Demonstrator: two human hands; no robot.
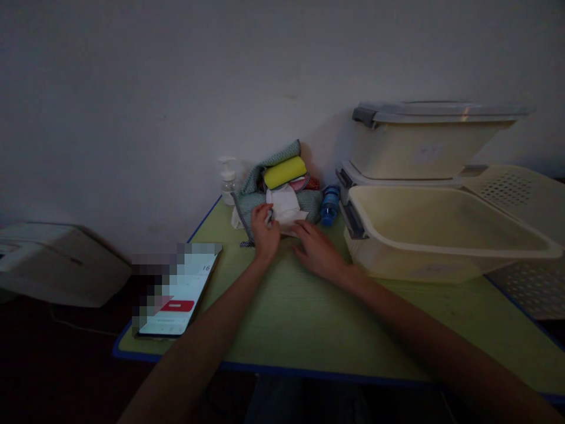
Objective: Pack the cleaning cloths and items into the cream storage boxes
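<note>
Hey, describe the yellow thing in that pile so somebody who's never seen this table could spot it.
On the green table, look just beyond the left hand and right hand to a heap of cloths. Near its top, the yellow bundle lies in front of a grey-green cloth. It's the only bright yellow piece in the heap.

Both hands (pixel 266 234) (pixel 319 249) are at a white cloth (pixel 282 200) against a grey-green cloth (pixel 247 206), near a blue bottle (pixel 329 205).
</note>
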